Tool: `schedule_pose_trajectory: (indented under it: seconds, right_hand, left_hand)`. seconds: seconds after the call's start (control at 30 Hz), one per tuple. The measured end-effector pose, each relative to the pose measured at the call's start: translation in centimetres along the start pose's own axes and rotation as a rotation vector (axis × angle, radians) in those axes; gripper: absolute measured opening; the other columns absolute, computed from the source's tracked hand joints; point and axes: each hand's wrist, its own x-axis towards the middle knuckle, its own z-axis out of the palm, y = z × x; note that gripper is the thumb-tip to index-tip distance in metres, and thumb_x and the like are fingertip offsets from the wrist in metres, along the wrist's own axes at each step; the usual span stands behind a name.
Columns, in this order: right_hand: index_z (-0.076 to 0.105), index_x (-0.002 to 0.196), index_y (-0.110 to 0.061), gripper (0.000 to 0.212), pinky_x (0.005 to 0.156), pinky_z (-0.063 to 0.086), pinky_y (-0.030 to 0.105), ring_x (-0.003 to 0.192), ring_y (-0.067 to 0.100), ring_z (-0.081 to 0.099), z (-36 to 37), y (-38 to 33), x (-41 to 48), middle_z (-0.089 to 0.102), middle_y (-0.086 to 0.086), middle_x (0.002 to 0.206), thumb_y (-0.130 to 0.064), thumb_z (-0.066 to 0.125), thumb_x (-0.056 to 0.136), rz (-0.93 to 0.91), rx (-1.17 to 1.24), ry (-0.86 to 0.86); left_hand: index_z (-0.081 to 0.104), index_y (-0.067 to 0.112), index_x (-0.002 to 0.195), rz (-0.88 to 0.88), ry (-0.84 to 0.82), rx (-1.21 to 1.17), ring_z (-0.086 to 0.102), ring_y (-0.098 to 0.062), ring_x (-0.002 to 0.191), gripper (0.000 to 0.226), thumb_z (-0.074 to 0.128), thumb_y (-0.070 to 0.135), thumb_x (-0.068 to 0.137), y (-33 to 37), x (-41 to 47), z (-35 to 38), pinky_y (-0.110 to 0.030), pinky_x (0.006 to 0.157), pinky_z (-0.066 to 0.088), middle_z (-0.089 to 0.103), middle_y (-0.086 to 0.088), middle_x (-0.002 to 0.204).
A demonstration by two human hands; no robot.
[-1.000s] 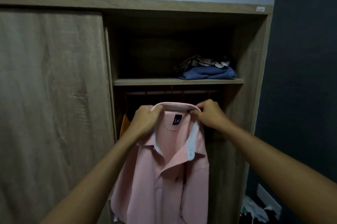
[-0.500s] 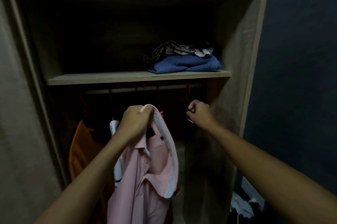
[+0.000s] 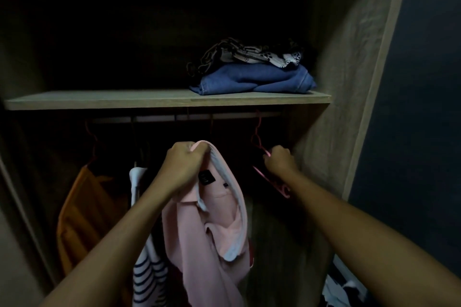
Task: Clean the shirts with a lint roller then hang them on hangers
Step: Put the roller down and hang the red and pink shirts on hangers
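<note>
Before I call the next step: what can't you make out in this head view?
Head view only.
1. The pink hanger in the right hand: its hook fades into the dark below the shelf; on the rail or off, cannot tell.
2. The pink shirt in the left hand: hem cut off by the bottom edge; collar label too dim to read.

Under the shelf (image 3: 99, 100), its left half is crowded by an orange garment (image 3: 82, 207) and a striped garment (image 3: 147, 269). Below its middle hangs the pink shirt (image 3: 212, 231). Below its right end, the pink hanger (image 3: 272, 182) crowds the side wall (image 3: 349, 82). Between shirt and hanger lies a dark open gap. Folded jeans (image 3: 249, 79) block the shelf top's right end.
</note>
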Motion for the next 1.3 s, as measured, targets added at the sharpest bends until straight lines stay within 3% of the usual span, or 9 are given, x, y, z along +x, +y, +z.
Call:
schedule_pose_trajectory:
  seconds: [0.27,0.47,0.63,0.77,0.83,0.93,1.0,1.1,1.3]
  right_hand:
    - [0.07,0.095,-0.003,0.026,0.079,0.048,0.037,0.1,0.041,0.065,-0.9,-0.8,-1.9,0.071,0.025,0.101,-0.026,0.059,0.095,-0.072,0.262,0.109]
    - [0.06,0.07,-0.013,0.025,0.064,0.036,0.03,0.076,0.032,0.064,-1.1,0.1,-9.9,0.062,0.01,0.068,-0.022,0.063,0.093,-0.12,0.322,0.141]
    - [0.065,0.076,-0.006,0.023,0.055,0.03,0.028,0.052,0.008,0.051,-2.3,0.1,-20.1,0.059,0.001,0.059,-0.018,0.062,0.095,-0.182,0.463,0.21]
    - [0.063,0.084,-0.015,0.017,0.049,0.04,0.016,0.053,0.001,0.051,-2.9,0.5,-28.6,0.059,0.002,0.065,-0.02,0.058,0.099,-0.223,0.676,0.268]
    - [0.061,0.095,-0.018,0.004,0.051,0.046,0.015,0.056,0.002,0.056,-2.9,0.7,-31.9,0.061,0.0,0.071,-0.021,0.06,0.098,-0.189,0.766,0.268]
    - [0.06,0.111,-0.02,0.017,0.048,0.049,0.019,0.056,0.012,0.058,-3.3,0.1,-34.7,0.063,0.007,0.071,-0.022,0.064,0.095,-0.117,0.942,0.156]
    - [0.065,0.105,-0.014,0.016,0.043,0.039,0.022,0.05,0.017,0.049,-4.6,-0.9,-35.4,0.055,0.005,0.06,-0.028,0.058,0.098,-0.123,1.024,0.119]
    - [0.07,0.091,-0.007,0.037,0.04,0.029,0.023,0.042,0.012,0.038,-7.0,-3.1,-36.1,0.047,0.001,0.054,-0.039,0.053,0.098,-0.13,1.213,0.12]
    - [0.068,0.093,-0.005,0.054,0.04,0.026,0.022,0.038,0.011,0.033,-12.7,-8.8,-38.7,0.044,0.003,0.052,-0.056,0.05,0.092,-0.305,1.547,0.103]
  left_hand:
    - [0.049,0.012,0.056,0.021,0.032,0.001,0.046,-0.019,0.053,0.04,0.047,0.044,0.081,0.3,-0.9,-0.8,-0.034,0.055,0.038,0.05,-0.002,0.054]
    - [0.046,0.015,0.055,0.022,0.079,-0.008,0.043,-0.018,0.052,0.042,0.052,0.034,0.091,1.1,-4.2,-3.1,-0.033,0.054,0.036,0.045,0.002,0.052]
    - [0.049,0.013,0.054,0.045,0.075,-0.002,0.045,-0.02,0.056,0.044,0.051,0.035,0.093,1.7,-7.5,-5.9,-0.033,0.056,0.035,0.047,0.001,0.053]
    - [0.054,0.011,0.057,0.054,0.056,-0.004,0.051,-0.026,0.063,0.044,0.049,0.039,0.089,2.3,-9.5,-8.2,-0.039,0.064,0.044,0.053,-0.003,0.056]
    - [0.058,0.009,0.059,0.044,0.046,-0.018,0.057,-0.031,0.066,0.044,0.046,0.044,0.084,2.8,-10.6,-9.1,-0.041,0.07,0.051,0.06,-0.008,0.06]
    - [0.062,0.009,0.063,0.029,0.024,-0.028,0.064,-0.033,0.071,0.049,0.042,0.051,0.076,3.5,-12.0,-10.4,-0.046,0.075,0.054,0.068,-0.011,0.066]
    - [0.062,0.008,0.063,0.038,0.006,-0.019,0.064,-0.034,0.071,0.049,0.043,0.051,0.077,4.0,-12.8,-11.1,-0.043,0.073,0.054,0.068,-0.012,0.066]
    - [0.057,0.01,0.059,0.054,-0.022,0.003,0.055,-0.027,0.063,0.044,0.047,0.043,0.085,4.6,-13.7,-12.3,-0.035,0.062,0.046,0.06,-0.007,0.061]
    - [0.06,0.01,0.061,0.071,-0.197,0.013,0.05,-0.016,0.057,0.042,0.049,0.046,0.08,6.6,-14.3,-14.6,-0.033,0.056,0.041,0.059,-0.004,0.058]
